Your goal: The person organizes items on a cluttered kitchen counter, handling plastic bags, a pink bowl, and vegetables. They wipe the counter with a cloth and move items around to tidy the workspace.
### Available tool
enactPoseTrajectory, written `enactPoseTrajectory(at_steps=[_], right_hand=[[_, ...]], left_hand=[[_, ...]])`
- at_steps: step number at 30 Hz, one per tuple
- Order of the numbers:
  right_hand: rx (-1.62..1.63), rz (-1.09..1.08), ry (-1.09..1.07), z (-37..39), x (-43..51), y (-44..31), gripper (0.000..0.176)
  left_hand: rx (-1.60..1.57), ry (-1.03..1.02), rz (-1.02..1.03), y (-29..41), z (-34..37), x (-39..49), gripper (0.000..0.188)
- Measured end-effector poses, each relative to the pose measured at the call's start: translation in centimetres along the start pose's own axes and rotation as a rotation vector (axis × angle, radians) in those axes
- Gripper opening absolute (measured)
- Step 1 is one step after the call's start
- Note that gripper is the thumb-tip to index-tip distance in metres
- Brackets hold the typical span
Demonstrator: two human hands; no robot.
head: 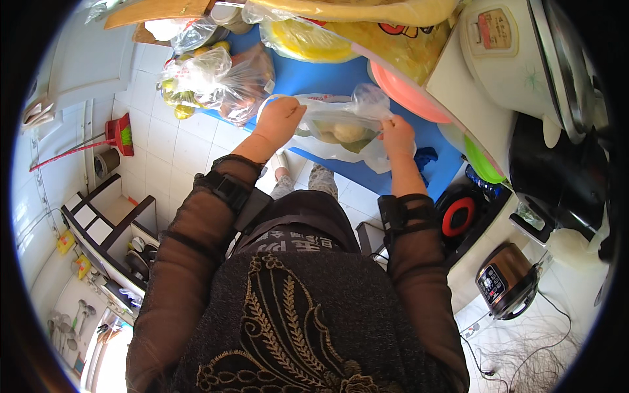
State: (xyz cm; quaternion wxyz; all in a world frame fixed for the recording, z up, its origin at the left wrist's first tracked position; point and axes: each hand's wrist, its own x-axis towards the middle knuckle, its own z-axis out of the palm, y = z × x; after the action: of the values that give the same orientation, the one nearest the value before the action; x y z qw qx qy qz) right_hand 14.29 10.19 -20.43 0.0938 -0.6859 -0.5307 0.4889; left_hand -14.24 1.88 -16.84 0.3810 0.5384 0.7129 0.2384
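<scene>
A translucent plastic bag [319,135] with pale round items and something green inside lies before me on the blue tabletop [314,73]. My left hand [280,120] grips its upper left edge, fingers closed on the plastic. On the bag's right side, my right hand [397,137] pinches its gathered edge. The bag's contents are blurred by the plastic, so I cannot tell exactly what they are. Left of my left hand sit filled clear plastic bags [221,86], with yellow-green fruit showing at one side.
A pink plastic bowl [408,93] and a green one [484,159] stand on the right beneath a shelf edge. A dark blue cloth [425,159] lies beside my right wrist. An electric cooker [508,280] stands at the lower right. A red dustpan [119,135] is at the left wall.
</scene>
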Motion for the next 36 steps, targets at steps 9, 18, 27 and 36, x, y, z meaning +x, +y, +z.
enactPoseTrajectory(at_steps=[9, 18, 27, 36], right_hand=[[0.069, 0.066, 0.143, -4.0, -0.8, 2.0, 0.020], [0.026, -0.030, 0.408, -7.5, -1.5, 6.5, 0.012], [-0.355, -0.951, -0.005, 1.4, -9.3, -9.0, 0.019], [-0.498, -0.553, -0.163, -2.2, -6.8, -6.3, 0.017]], left_hand=[[0.097, 0.124, 0.105, 1.9, 0.1, -1.5, 0.019], [0.038, 0.109, 0.064, 1.4, -0.7, -2.4, 0.013], [-0.056, 0.015, -0.017, 3.2, -0.2, -3.2, 0.018], [-0.620, 0.054, -0.360, 1.4, -0.2, -3.1, 0.031]])
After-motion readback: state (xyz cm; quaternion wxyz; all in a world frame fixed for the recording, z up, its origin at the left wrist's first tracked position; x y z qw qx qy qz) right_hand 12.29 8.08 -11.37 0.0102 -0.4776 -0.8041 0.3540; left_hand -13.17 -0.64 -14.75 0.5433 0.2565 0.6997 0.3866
